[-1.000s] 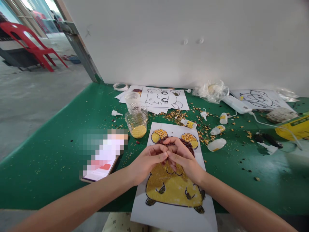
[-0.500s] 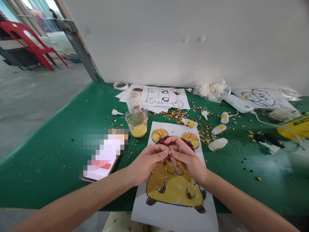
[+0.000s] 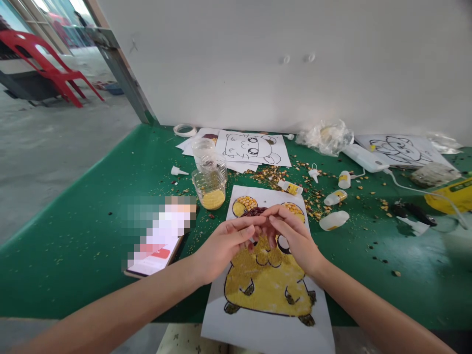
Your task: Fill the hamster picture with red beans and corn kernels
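Observation:
Both hands meet over the upper part of a paper picture (image 3: 269,287) of a round yellow animal, filled in with grains. My left hand (image 3: 228,241) has its thumb and fingers pressed together, their tips touching those of my right hand (image 3: 293,236). The right hand's fingers are curled and pinched near the left fingertips. Anything between the fingers is too small to make out. Dark red beans (image 3: 254,212) cover the animal's head between two ears of corn kernels. A clear cup (image 3: 209,189) with yellow grains stands to the left of the paper.
A phone (image 3: 158,246) lies at the left. Scattered grains (image 3: 271,174), glue bottles (image 3: 334,221), a white nozzle (image 3: 179,171) and outline drawings (image 3: 254,147) lie behind and to the right. A white power bank (image 3: 365,158), plastic bags (image 3: 324,137) and a yellow packet (image 3: 452,194) are further right.
The right hand has shifted slightly right and its fingers have loosened. The left fingers have straightened somewhat, and the animal's right-side eye now shows below the hands.

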`<state>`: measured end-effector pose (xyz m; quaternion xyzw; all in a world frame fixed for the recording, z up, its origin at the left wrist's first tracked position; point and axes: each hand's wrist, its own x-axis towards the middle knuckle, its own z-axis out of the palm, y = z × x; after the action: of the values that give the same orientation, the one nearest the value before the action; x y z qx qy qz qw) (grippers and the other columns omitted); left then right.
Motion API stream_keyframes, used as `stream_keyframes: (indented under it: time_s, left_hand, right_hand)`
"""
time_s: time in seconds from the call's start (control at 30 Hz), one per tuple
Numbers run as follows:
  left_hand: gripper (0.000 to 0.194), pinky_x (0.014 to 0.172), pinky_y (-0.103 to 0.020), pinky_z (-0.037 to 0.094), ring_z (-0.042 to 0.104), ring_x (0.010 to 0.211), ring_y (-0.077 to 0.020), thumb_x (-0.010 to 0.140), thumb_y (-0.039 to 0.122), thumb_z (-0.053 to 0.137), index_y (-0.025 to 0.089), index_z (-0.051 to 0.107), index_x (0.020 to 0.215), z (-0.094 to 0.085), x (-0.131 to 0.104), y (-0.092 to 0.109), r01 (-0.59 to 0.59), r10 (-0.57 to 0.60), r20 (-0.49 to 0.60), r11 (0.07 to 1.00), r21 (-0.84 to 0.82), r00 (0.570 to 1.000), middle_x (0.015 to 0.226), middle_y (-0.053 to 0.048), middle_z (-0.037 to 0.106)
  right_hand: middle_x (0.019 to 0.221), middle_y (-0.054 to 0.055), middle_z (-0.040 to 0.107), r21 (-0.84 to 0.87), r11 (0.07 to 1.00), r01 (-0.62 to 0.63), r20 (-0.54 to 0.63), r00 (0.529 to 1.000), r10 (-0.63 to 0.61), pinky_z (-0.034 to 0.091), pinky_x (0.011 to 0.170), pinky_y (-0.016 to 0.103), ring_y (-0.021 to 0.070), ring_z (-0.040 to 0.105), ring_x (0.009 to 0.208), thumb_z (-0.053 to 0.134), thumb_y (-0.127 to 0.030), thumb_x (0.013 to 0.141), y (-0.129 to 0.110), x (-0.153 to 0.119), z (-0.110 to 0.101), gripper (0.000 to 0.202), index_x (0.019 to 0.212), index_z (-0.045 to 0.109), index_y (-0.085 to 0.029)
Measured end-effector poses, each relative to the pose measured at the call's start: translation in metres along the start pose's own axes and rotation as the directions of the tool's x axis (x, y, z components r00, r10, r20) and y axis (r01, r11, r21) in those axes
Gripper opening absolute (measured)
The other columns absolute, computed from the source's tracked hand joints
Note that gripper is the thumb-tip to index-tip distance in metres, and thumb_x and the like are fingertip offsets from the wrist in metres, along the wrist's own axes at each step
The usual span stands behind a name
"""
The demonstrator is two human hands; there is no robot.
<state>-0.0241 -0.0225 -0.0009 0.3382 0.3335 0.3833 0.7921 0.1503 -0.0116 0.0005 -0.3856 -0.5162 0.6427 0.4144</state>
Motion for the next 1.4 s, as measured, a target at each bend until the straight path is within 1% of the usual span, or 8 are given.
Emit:
stream_keyframes:
  time_s: [0.47,0.63,0.77,0.93,1.03,1.13,1.27,1.4]
  left_hand:
    - [0.042,0.069,-0.022,0.038,0.048,0.086,-0.0139,0.076,0.029,0.07,0.027,0.063,0.117,0.001,-0.002,0.0,0.035,-0.041,0.064,0.996,0.087,0.997,0.097,-0.003,0.059]
    - [0.06,0.069,-0.026,0.041,0.049,0.091,-0.0172,0.074,0.024,0.07,0.03,0.049,0.13,0.001,-0.001,-0.002,0.113,-0.116,0.175,0.993,0.028,0.978,0.101,-0.005,0.056]
    - [0.074,0.072,-0.028,0.043,0.051,0.095,-0.0182,0.077,0.022,0.067,0.031,0.031,0.141,0.001,0.0,-0.003,0.148,-0.144,0.259,0.989,0.004,0.955,0.107,-0.007,0.055]
    - [0.071,0.074,-0.031,0.045,0.05,0.101,-0.0201,0.079,0.021,0.063,0.028,0.029,0.142,0.0,0.0,-0.001,0.124,-0.122,0.315,0.992,0.013,0.941,0.113,-0.009,0.053]
    - [0.068,0.075,-0.033,0.046,0.049,0.104,-0.0216,0.08,0.02,0.061,0.029,0.029,0.14,-0.002,0.0,0.0,0.066,-0.074,0.334,0.997,0.037,0.94,0.113,-0.009,0.052]
    - [0.064,0.077,-0.032,0.045,0.049,0.105,-0.0216,0.079,0.019,0.061,0.03,0.034,0.136,-0.002,-0.003,0.002,-0.06,0.012,0.355,0.99,0.126,0.935,0.11,-0.007,0.052]
    - [0.053,0.079,-0.031,0.044,0.049,0.1,-0.0184,0.081,0.015,0.055,0.028,0.041,0.131,0.002,-0.012,0.008,-0.275,0.11,0.389,0.875,0.399,0.915,0.108,-0.006,0.051]
    - [0.054,0.075,-0.029,0.046,0.052,0.095,-0.0177,0.082,0.007,0.047,0.026,0.04,0.132,0.002,-0.016,0.007,-0.538,0.271,0.482,0.595,0.597,0.833,0.108,-0.008,0.054]
  right_hand:
    - [0.066,0.0,0.06,-0.33,0.938,0.109,-0.043,0.991,-0.13,0.045,0.058,0.025,0.0125,0.057,0.06,0.047,-0.031,0.09,-0.001,0.002,-0.007,0.017,0.08,0.054,-0.02]
    - [0.068,-0.001,0.058,-0.697,0.703,0.144,-0.054,0.966,-0.252,0.039,0.059,0.024,0.0127,0.054,0.061,0.042,-0.028,0.092,0.003,0.003,-0.013,0.015,0.086,0.052,-0.021]
    - [0.068,0.0,0.057,-0.821,0.551,0.149,-0.02,0.957,-0.289,0.036,0.058,0.024,0.0134,0.052,0.06,0.038,-0.027,0.094,0.004,0.004,-0.016,0.016,0.088,0.051,-0.02]
    - [0.065,-0.002,0.054,-0.769,0.617,0.166,-0.037,0.952,-0.303,0.038,0.057,0.023,0.0121,0.051,0.057,0.04,-0.027,0.093,0.005,0.006,-0.016,0.015,0.087,0.051,-0.02]
    - [0.066,-0.002,0.057,-0.533,0.817,0.218,-0.058,0.955,-0.292,0.044,0.056,0.021,0.0103,0.055,0.059,0.043,-0.028,0.093,0.003,0.005,-0.015,0.012,0.089,0.052,-0.02]
    - [0.075,-0.001,0.062,-0.304,0.907,0.291,-0.033,0.948,-0.315,0.05,0.06,0.02,0.0096,0.061,0.066,0.051,-0.023,0.089,-0.001,0.002,-0.014,0.007,0.093,0.056,-0.02]
    - [0.08,0.0,0.066,-0.221,0.87,0.44,0.023,0.895,-0.446,0.054,0.065,0.021,0.0099,0.065,0.071,0.06,-0.013,0.083,-0.004,-0.004,-0.014,0.011,0.091,0.061,-0.021]
    - [0.083,0.001,0.07,-0.255,0.76,0.598,0.11,0.798,-0.592,0.055,0.07,0.023,0.0122,0.067,0.079,0.06,-0.004,0.08,-0.005,-0.007,-0.014,0.019,0.089,0.063,-0.021]
